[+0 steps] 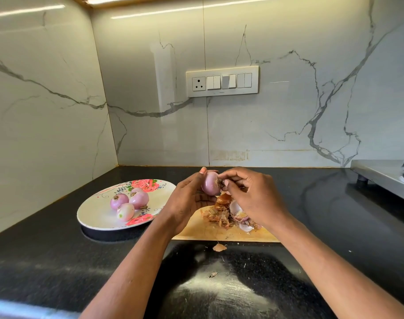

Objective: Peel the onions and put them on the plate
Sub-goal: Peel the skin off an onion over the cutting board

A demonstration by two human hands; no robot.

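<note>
Now left hand [191,194] fingers cradle a smooth round onion [210,185] while right hand [247,194] fingers pinch its papery skin.

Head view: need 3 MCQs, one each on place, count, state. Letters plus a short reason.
1. Where does the pile of peels lie?
A. on the wooden board
B. on the plate
C. in a bowl

2. How many onions lie on the plate?
A. one
B. two
C. four

3. What is the left hand doing?
A. resting flat on the counter
B. holding an onion
C. lifting the plate

Key: 1 A, the skins are heaped on the board under the right hand. 2 C, four peeled bulbs cluster on the floral plate. 3 B, its fingers cup the onion while the right hand picks at the root end.
</note>
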